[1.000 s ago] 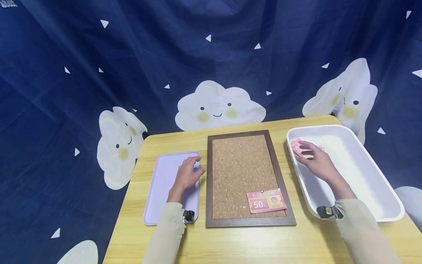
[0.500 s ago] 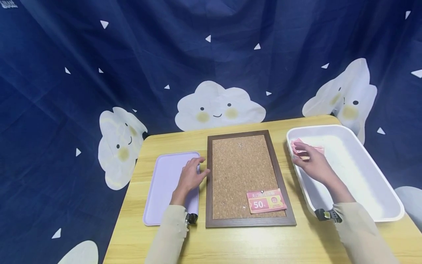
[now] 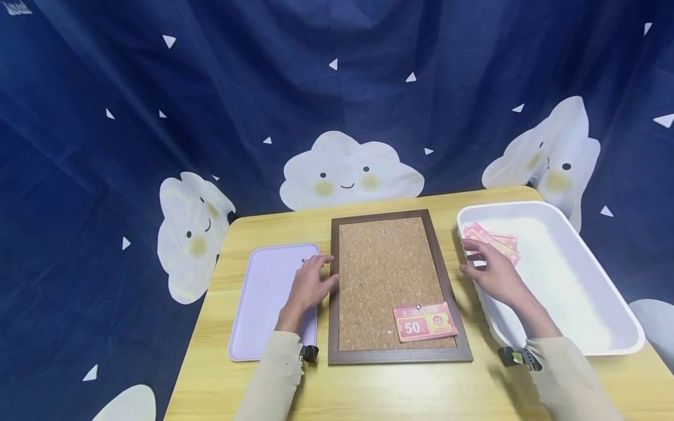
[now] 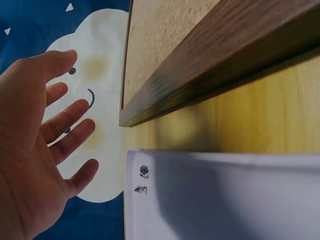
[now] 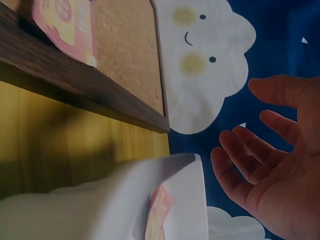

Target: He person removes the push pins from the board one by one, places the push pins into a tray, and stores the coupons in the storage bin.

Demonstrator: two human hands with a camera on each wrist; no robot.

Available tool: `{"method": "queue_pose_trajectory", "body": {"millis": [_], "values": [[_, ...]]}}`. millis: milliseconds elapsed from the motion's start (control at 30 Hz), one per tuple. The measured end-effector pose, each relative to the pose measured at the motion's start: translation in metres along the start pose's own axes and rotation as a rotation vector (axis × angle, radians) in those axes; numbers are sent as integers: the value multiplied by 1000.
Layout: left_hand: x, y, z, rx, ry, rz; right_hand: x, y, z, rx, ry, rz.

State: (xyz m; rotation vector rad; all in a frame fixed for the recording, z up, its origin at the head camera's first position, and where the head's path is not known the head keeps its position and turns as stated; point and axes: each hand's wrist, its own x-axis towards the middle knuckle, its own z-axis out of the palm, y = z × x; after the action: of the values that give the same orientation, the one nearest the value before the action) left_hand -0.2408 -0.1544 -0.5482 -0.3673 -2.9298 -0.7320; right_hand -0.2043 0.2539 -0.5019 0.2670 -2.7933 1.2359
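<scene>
I start from the pink coupons point(image 3: 492, 241) lying in the near-left corner of the white tub point(image 3: 579, 275) on the right of the bench point(image 3: 368, 392). I count at least two there, fanned and overlapping; there may be more under them, I cannot tell. My right hand point(image 3: 495, 275) hovers over the tub's left rim just beside them, grip released, fingers spread and holding nothing; the right wrist view shows an empty palm above the tub wall with a coupon edge below it.

One more coupon point(image 3: 425, 321), marked 50, is already pinned at the lower right of the cork board point(image 3: 387, 275), with one pin head point(image 3: 418, 306) showing at its top edge. The single board sits in the middle of the bench in a dark wooden frame.

My left hand point(image 3: 310, 285) lies across the right edge of the one lilac tray point(image 3: 263, 298), fingertips reaching the board's frame, grip also released and empty. The left wrist view shows two small pins point(image 4: 142, 180) lying on the tray close to those fingers.

I judge this to be the fetching step for a second coupon: next, the right hand must pinch one single coupon off the fan, while the left must pick up one small pin.
</scene>
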Motion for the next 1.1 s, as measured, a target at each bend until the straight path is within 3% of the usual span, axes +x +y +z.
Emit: {"method": "queue_pose_trajectory", "body": {"millis": [333,833,1100], "values": [[-7,12,9,0,-34,9,-8,-3,13,42,-21,4],[-13,22,21,-9,-50,78,-18,-9,32,149,-92,27],[-17,28,30,-12,-75,95,-26,-13,44,113,-112,8]]}}
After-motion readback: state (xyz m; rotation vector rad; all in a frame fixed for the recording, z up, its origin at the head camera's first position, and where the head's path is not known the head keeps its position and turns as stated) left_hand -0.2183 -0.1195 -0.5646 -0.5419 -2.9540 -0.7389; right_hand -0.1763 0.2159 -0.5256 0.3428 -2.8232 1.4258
